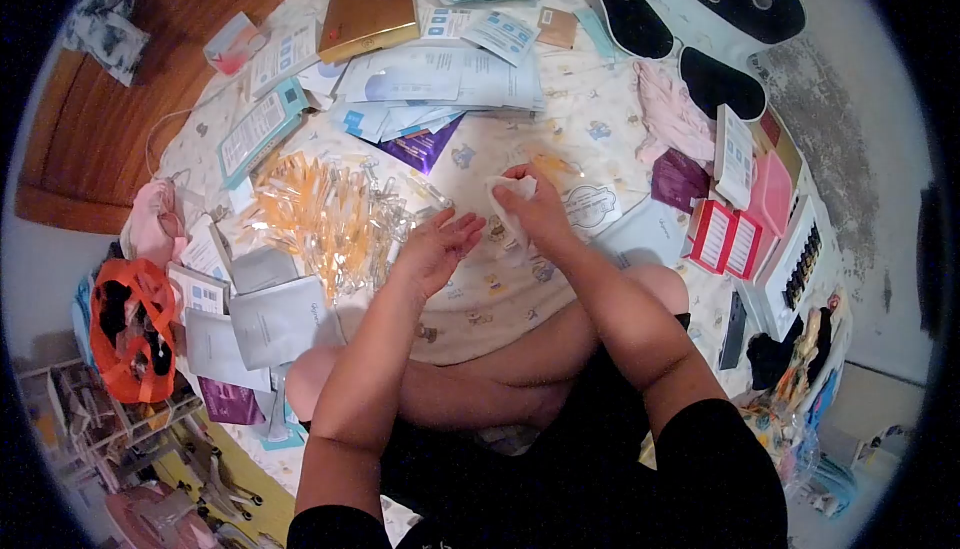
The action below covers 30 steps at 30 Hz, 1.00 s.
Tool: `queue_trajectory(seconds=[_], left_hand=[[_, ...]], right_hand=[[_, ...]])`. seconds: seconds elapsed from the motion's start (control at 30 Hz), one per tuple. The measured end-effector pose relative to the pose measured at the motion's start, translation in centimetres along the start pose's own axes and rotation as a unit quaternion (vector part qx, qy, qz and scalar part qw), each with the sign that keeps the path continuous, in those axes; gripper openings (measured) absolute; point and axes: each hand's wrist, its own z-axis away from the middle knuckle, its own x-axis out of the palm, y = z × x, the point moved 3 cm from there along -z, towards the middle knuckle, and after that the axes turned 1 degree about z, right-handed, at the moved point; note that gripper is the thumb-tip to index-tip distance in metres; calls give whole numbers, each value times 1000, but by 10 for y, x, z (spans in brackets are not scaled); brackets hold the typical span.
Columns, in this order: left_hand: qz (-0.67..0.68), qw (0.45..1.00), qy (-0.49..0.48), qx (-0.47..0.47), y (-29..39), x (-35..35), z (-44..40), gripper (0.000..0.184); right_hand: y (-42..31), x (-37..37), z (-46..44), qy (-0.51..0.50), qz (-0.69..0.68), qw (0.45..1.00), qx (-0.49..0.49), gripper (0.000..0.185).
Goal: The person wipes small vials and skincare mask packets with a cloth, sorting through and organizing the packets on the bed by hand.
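Observation:
My right hand [537, 211] is closed round a crumpled white cloth or tissue [508, 192], which hangs down over the patterned sheet. Palm up, my left hand [440, 247] has its fingers apart and holds nothing. Just left of that hand lies a large heap of small clear tubes with orange contents [315, 214]. A few orange pieces [556, 168] rest beyond my right hand, and a white label-shaped card [590, 206] lies beside it.
Flat packets [420, 79] and a gold box [368, 15] are at the back. Silver pouches [278, 321] and an orange bag [133, 329] are on the left. Red-and-white boxes [712, 236] and a case of small dark bottles [790, 274] stand on the right.

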Motion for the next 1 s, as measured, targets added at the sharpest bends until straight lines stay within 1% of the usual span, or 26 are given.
queue_trajectory(seconds=[0.07, 0.1, 0.17, 0.2, 0.23, 0.27, 0.3, 0.33, 0.37, 0.4, 0.43, 0.47, 0.5, 0.53, 0.57, 0.6, 0.63, 0.67, 0.7, 0.73, 0.8, 0.83, 0.87, 0.9, 0.93, 1.0], left_hand=[[-32, 997, -28, 57, 1, 5, 4, 66], [-30, 998, -24, 53, -1, 5, 6, 66], [-96, 994, 16, 58, 1, 7, 7, 52], [-96, 994, 17, 57, 0, 9, 9, 52], [-130, 990, 28, 45, -1, 11, 11, 41], [-163, 985, 38, 32, -3, 12, 11, 35], [-162, 986, 37, 32, -5, 11, 9, 35], [-134, 990, 29, 23, -5, 8, 7, 34], [-107, 994, 21, 14, -5, 6, 6, 36], [-109, 994, 20, 14, -3, 7, 6, 36], [-97, 995, -14, 11, -1, 9, 5, 38], [-82, 995, -48, 6, -2, 11, 5, 40], [-82, 995, -49, 6, -5, 13, 6, 40], [-126, 990, -59, 21, -7, 17, 7, 36], [-169, 982, -69, 36, -9, 20, 8, 32], [-170, 982, -69, 36, -12, 23, 11, 32], [-241, 966, -56, 80, -11, 26, 14, 32], [-310, 942, -43, 123, -9, 27, 15, 33], [-310, 942, -43, 123, -8, 26, 15, 33], [-322, 936, -45, 132, -6, 24, 13, 33], [-333, 931, -46, 142, -5, 22, 10, 34], [-298, 946, -28, 128, -5, 20, 8, 33], [-262, 958, -10, 113, -6, 17, 6, 32], [-261, 959, -9, 114, -5, 15, 6, 32], [-248, 962, 1, 114, -3, 12, 6, 30], [-234, 965, 11, 116, -2, 9, 6, 29]], right_hand=[[-7, 11, 11, -92, -103, 990, 32, 18], [-1, 16, 14, -92, -105, 990, 38, 18], [-2, 25, 17, -141, -15, 981, -133, 19], [-8, 29, 22, -141, 84, 956, -241, 18], [-6, 31, 23, -141, 84, 957, -241, 18], [-5, 31, 25, -136, 146, 938, -283, 20], [-8, 32, 27, -130, 207, 914, -325, 22], [-10, 33, 27, -129, 205, 914, -325, 22], [-11, 33, 27, -128, 196, 925, -300, 21], [-13, 32, 26, -127, 189, 934, -274, 20], [-15, 33, 26, -125, 187, 934, -276, 20], [-15, 31, 26, -92, 179, 942, -267, 19], [-15, 28, 26, -58, 172, 949, -257, 19], [-15, 28, 26, -58, 171, 949, -258, 19], [-11, 25, 23, -12, 174, 959, -225, 18], [-9, 22, 20, 34, 178, 965, -191, 17], [-9, 21, 18, 34, 178, 965, -191, 17], [-8, 17, 16, 70, 157, 969, -175, 17], [-7, 13, 15, 106, 136, 972, -159, 16], [-3, 14, 11, 106, 136, 972, -159, 16], [5, 17, 6, 67, 14, 991, -114, 16], [3, 17, 8, 66, 15, 991, -114, 16], [0, 17, 10, 13, 15, 991, -130, 16], [-6, 19, 14, -41, 16, 988, -145, 16], [-8, 19, 15, -42, 17, 988, -145, 16], [-16, 22, 19, -55, 167, 948, -265, 16]])
